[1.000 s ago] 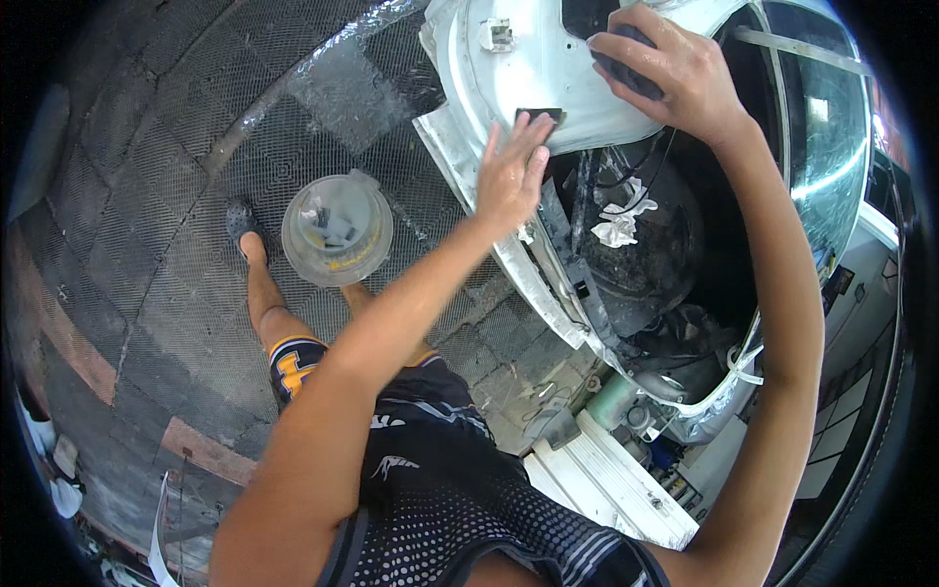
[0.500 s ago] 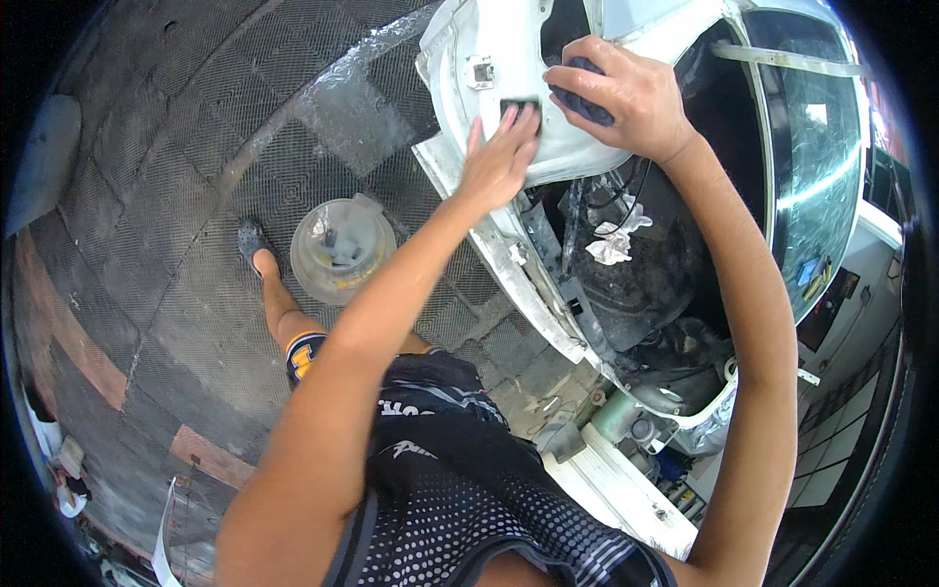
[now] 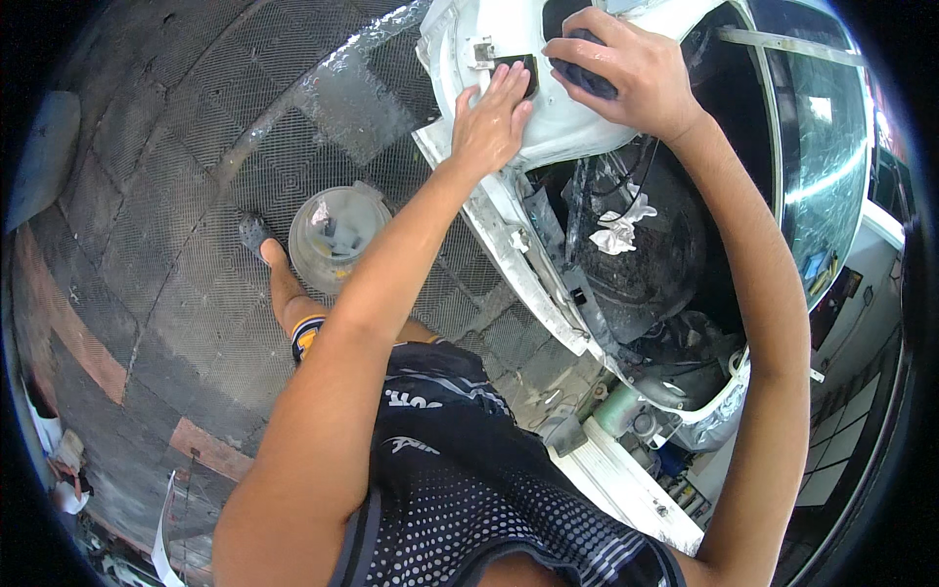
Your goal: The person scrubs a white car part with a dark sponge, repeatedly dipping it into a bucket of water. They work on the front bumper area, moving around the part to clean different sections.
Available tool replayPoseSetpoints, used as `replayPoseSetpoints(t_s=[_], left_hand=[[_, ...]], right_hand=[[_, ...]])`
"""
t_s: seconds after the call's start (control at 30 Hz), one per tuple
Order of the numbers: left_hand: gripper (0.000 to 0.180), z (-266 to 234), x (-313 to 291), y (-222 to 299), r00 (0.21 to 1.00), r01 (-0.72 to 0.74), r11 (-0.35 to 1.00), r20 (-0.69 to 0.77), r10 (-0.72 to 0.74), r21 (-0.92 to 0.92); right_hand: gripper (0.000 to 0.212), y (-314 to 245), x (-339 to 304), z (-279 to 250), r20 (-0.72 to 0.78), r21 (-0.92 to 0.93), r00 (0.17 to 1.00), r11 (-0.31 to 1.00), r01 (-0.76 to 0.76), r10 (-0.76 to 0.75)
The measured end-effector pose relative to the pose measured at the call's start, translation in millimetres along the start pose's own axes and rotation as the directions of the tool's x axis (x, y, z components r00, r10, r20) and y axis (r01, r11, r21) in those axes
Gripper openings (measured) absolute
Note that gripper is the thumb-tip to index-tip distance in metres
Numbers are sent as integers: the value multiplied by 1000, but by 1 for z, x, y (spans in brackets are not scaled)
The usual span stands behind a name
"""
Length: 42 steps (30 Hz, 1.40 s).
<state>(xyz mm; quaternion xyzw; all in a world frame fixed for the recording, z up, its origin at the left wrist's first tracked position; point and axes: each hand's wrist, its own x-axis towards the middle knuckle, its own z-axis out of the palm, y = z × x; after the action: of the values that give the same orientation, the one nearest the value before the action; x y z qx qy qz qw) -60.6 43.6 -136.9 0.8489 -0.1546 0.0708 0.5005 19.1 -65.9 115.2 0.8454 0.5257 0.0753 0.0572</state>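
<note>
My left hand lies flat on a white car body panel, fingers stretched out. Under and beside its fingertips shows a dark, flat, square patch; I cannot tell whether it is a sheet or an opening in the panel. To the right, my right hand is closed round a dark, rounded, sponge-like pad, held over or against the panel; contact is hard to tell. A small metal latch sits on the panel just beyond my left fingertips. The panel looks wet.
A clear plastic bucket with cloudy liquid stands on the dark patterned floor, near my foot. Crumpled white paper lies inside the open car body. The car's glass is on the right. A green cylinder stands lower right.
My left hand has slid up the panel toward the latch, and the dark patch shows further up too. My right hand keeps its grip on the pad. The view has shifted slightly.
</note>
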Motion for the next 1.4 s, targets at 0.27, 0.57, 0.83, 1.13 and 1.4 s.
replayPoseSetpoints(t_s=[0.27, 0.57, 0.83, 1.13, 1.4], left_hand=[[55, 10, 15, 2, 999, -43, 988, -27, 47, 151], [56, -1, -20, -6, 985, -162, 963, 98, 144, 214], [55, 2, -5, 6, 999, -53, 990, 11, 52, 132], [56, -1, 13, -2, 996, -81, 988, -24, 85, 134], [56, -2, 13, -1, 997, -79, 982, 11, 78, 173]], right_hand=[[34, -4, 4, -10, 8, 1, 1000, 1000, -7, 7], [31, -7, 3, -15, 34, 76, 997, 994, -76, 73], [28, -6, 3, -8, 10, 81, 999, 996, -44, 43], [30, -5, 8, -9, 7, 72, 998, 995, -68, 68], [27, -1, 5, -9, -6, 103, 998, 993, -65, 66]])
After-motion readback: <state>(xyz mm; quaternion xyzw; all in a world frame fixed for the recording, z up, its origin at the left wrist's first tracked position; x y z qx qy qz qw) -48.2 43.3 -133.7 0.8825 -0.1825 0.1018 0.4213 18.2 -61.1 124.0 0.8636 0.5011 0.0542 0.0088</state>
